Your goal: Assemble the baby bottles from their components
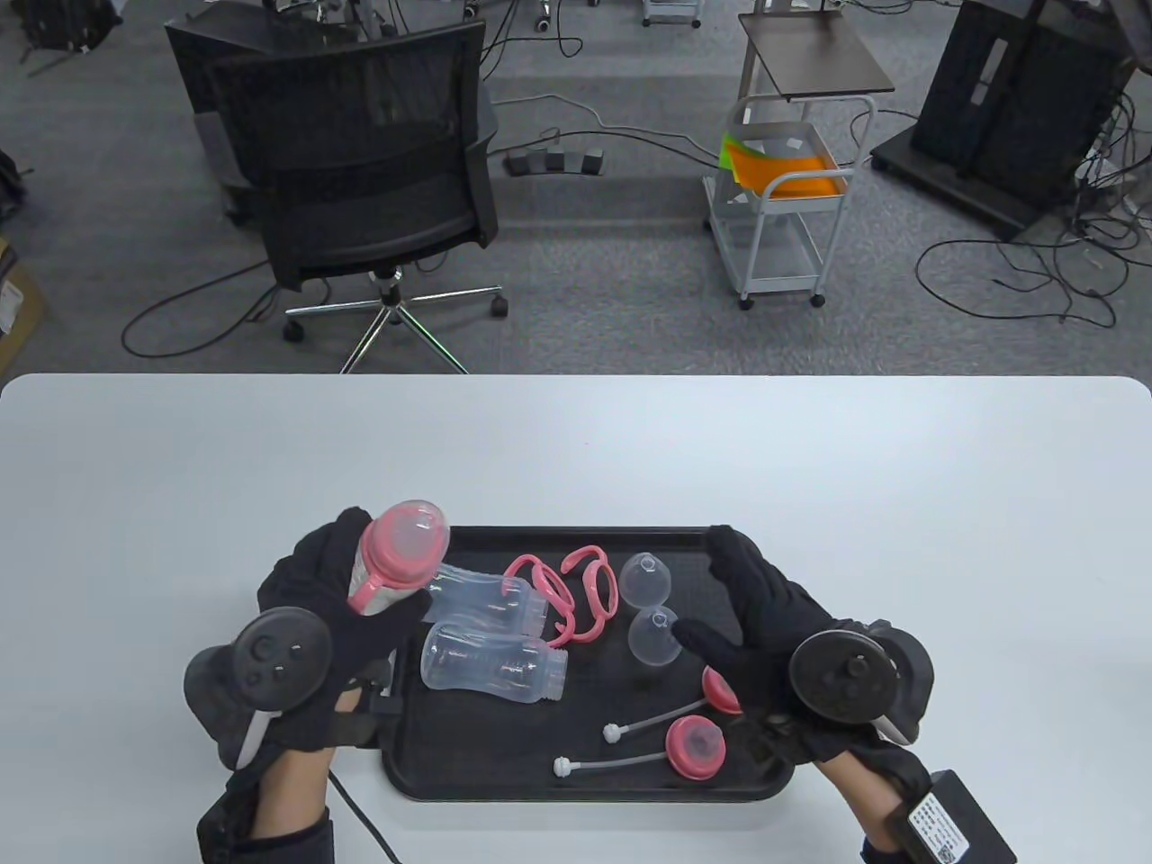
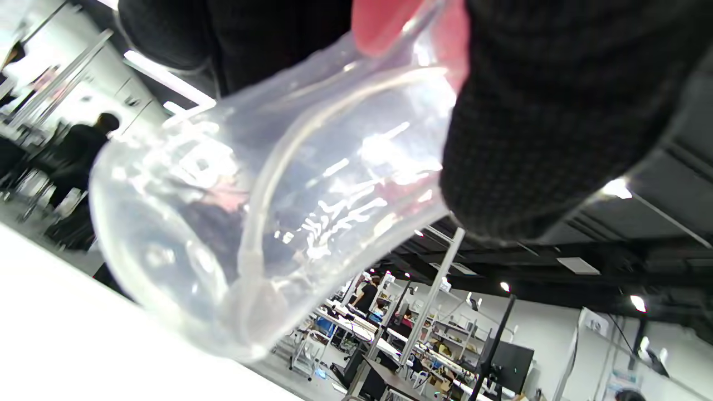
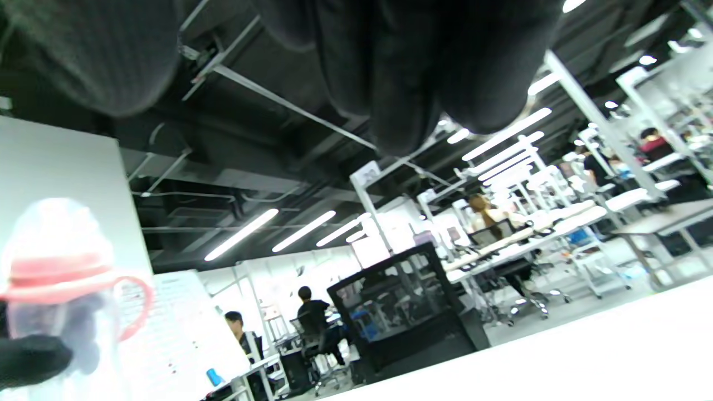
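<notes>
The left hand [image 1: 337, 621] grips an assembled bottle [image 1: 396, 553] with pink collar and clear cap, raised above the tray's [image 1: 468, 783] left edge. The right hand [image 1: 765, 621] hovers over the tray's right side, fingers spread, holding nothing, well apart from the bottle.

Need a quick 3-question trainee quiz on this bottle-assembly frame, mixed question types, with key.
1. True or false: the left hand holds an assembled bottle with a pink collar and clear cap.
2. How many empty clear bottle bodies lie on the black tray?
3. The right hand is: A) gripping a straw, B) open above the tray, holding nothing, C) resting on the bare table.

Key:
1. True.
2. Two: one behind, one in front.
3. B.
</notes>
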`<state>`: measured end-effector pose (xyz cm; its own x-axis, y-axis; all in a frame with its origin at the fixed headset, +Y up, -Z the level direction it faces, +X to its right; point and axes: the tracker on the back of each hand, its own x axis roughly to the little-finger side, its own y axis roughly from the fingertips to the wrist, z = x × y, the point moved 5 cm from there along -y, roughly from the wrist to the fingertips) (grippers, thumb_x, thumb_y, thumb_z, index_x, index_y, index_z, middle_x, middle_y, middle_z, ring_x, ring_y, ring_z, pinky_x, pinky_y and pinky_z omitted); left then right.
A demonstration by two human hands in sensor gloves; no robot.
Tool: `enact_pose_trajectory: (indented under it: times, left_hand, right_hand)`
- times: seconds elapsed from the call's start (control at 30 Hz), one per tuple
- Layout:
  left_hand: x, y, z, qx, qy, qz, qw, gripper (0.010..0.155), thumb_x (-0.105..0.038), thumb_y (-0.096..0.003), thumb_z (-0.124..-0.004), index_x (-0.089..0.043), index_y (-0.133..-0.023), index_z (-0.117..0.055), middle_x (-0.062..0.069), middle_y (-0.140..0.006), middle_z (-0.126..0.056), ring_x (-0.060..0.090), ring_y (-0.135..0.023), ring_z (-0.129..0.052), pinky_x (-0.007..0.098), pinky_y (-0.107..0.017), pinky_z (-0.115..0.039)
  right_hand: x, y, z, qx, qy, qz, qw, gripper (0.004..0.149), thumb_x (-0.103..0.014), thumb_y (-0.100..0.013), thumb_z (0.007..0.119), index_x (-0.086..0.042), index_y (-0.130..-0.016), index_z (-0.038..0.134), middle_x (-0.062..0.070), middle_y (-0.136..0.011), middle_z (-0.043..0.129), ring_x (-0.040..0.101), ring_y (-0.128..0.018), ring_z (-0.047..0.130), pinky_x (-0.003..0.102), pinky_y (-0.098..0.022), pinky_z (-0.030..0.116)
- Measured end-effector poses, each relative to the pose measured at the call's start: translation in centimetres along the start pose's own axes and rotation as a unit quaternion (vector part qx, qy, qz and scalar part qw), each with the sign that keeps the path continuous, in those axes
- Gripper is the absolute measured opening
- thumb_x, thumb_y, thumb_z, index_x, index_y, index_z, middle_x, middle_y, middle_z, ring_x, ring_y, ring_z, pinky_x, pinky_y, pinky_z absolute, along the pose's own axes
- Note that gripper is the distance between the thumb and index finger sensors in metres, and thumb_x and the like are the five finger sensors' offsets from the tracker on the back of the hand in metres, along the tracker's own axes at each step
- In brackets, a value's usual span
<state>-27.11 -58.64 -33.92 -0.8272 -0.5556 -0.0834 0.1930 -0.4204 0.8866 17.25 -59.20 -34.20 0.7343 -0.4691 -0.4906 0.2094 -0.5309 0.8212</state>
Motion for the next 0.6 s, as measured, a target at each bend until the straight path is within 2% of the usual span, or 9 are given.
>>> enact_pose_trajectory:
  times: [0.07,0.17,0.3,0.37,0.47,0.6]
  left_hand:
    - [1.9,-1.0,-0.3,0.017,0.010,0.040,0.999,0.104,-0.061,-0.0244,-0.116,-0.035,-0.110,-0.063,-0.003,-0.105,-0.074,0.032,-0.100,-0.081,0.065,-0.081,-0.055]
    - [4.7,-2.1,-1.3,0.020,0.050,0.091,0.994,0.104,-0.059,-0.0244,-0.117,-0.036,-0.110,-0.063,-0.004,-0.106,-0.075,0.027,-0.095,-0.085,0.063,-0.081,-0.057]
    - [7.7,-3.0,-3.1,0.027,0.056,0.141,0.988,0.103,-0.057,-0.0234,-0.117,-0.036,-0.109,-0.064,-0.006,-0.105,-0.077,0.024,-0.093,-0.090,0.057,-0.082,-0.063]
    - [9.5,-3.3,-4.4,0.035,0.081,0.179,0.980,0.103,-0.058,-0.0238,-0.118,-0.037,-0.109,-0.063,-0.008,-0.107,-0.075,0.023,-0.095,-0.090,0.055,-0.084,-0.062]
    - [11.4,-3.6,-5.6,0.038,0.069,0.209,0.975,0.103,-0.060,-0.0237,-0.117,-0.037,-0.109,-0.063,-0.008,-0.106,-0.075,0.022,-0.094,-0.092,0.052,-0.084,-0.064]
    - [13.5,-3.6,-8.0,0.061,0.096,0.253,0.961,0.104,-0.061,-0.0251,-0.117,-0.039,-0.109,-0.060,-0.010,-0.108,-0.073,0.020,-0.097,-0.091,0.050,-0.086,-0.064]
  right_hand:
    - [1.8,0.1,0.2,-0.003,-0.012,0.021,1.000,0.085,-0.055,-0.039,0.079,-0.016,-0.107,0.047,0.013,-0.100,0.071,0.035,-0.083,0.090,0.049,-0.058,0.084]
    - [3.7,0.3,0.6,-0.015,-0.016,0.044,0.999,0.085,-0.055,-0.039,0.079,-0.016,-0.107,0.046,0.013,-0.101,0.071,0.035,-0.083,0.089,0.050,-0.058,0.084]
    - [5.2,0.5,1.1,-0.024,-0.018,0.059,0.998,0.084,-0.055,-0.040,0.079,-0.016,-0.107,0.046,0.013,-0.100,0.071,0.035,-0.083,0.090,0.050,-0.058,0.084]
    - [5.6,0.6,1.5,-0.034,-0.007,0.059,0.998,0.084,-0.055,-0.040,0.079,-0.016,-0.107,0.046,0.013,-0.100,0.071,0.035,-0.083,0.089,0.050,-0.058,0.084]
    - [6.0,0.6,1.8,-0.038,-0.003,0.061,0.997,0.084,-0.054,-0.040,0.079,-0.016,-0.107,0.046,0.013,-0.100,0.071,0.035,-0.083,0.090,0.050,-0.058,0.083]
    - [6.4,0.6,2.2,-0.047,-0.008,0.063,0.997,0.084,-0.054,-0.040,0.079,-0.016,-0.107,0.046,0.013,-0.100,0.071,0.035,-0.083,0.089,0.050,-0.058,0.083]
